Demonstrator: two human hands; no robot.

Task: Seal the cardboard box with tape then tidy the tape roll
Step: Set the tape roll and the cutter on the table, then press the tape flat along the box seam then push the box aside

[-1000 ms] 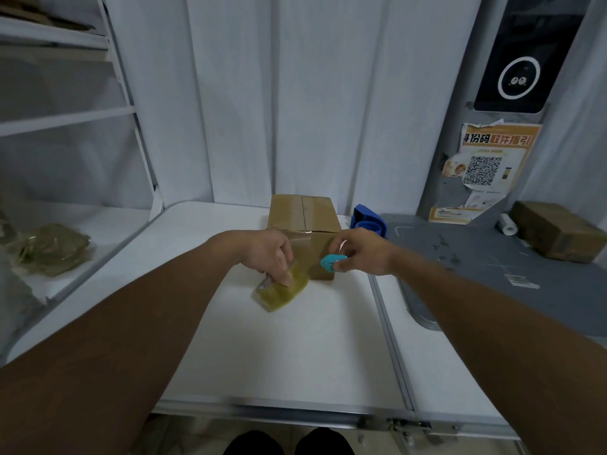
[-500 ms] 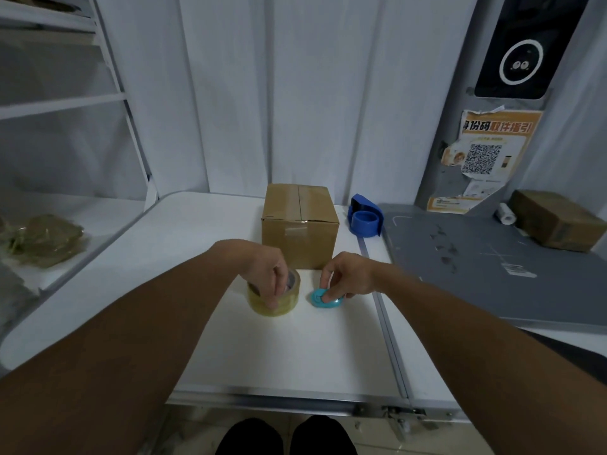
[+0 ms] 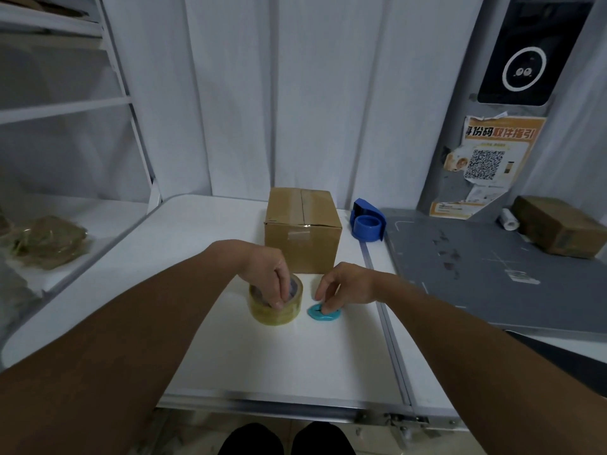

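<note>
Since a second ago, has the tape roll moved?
Yes. The tape roll came down and toward the person, away from the cardboard box. It was held up against the box front; now it lies flat on the white table under the left hand.

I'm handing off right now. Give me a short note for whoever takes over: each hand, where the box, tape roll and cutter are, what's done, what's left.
Left hand: fingers gripping the tape roll, which lies flat on the white table.
Right hand: fingertips on the small teal cutter, also on the table.
Cardboard box: behind both hands, flaps closed, tape along the top seam and down the front.
Done: box looks sealed.
Left: release the roll and cutter, put the roll away.
</note>
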